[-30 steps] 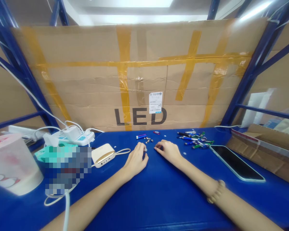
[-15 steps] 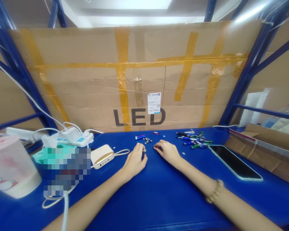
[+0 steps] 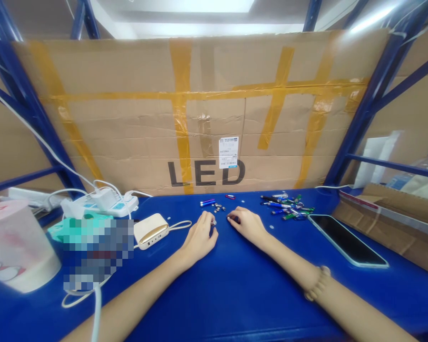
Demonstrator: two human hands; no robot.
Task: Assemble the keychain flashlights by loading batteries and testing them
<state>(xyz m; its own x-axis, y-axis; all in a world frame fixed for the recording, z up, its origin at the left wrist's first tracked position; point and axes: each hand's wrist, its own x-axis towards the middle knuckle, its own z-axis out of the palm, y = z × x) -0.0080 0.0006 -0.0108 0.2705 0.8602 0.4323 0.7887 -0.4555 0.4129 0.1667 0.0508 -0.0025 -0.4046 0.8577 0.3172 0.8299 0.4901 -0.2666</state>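
Note:
My left hand (image 3: pixel 199 237) rests on the blue table with its fingers curled, and a small silver round piece (image 3: pixel 214 222), which looks like a button cell, shows at its fingertips. Across a narrow gap, my right hand (image 3: pixel 248 225) lies with fingers bent inward and tips close together; whatever they may hold is hidden. Just beyond both hands sits a small cluster of button cells (image 3: pixel 218 207). Beside it lies a short blue metal tube (image 3: pixel 207 203), like a mini flashlight body. A small red piece (image 3: pixel 230 196) is farther back.
To the right are a pile of small coloured metal tubes (image 3: pixel 287 206), a phone (image 3: pixel 347 240) and an open cardboard box (image 3: pixel 385 223). A white power bank (image 3: pixel 151 231), a power strip (image 3: pixel 109 204) and a tissue roll (image 3: pixel 19 247) stand left. Taped cardboard (image 3: pixel 135 133) backs the table.

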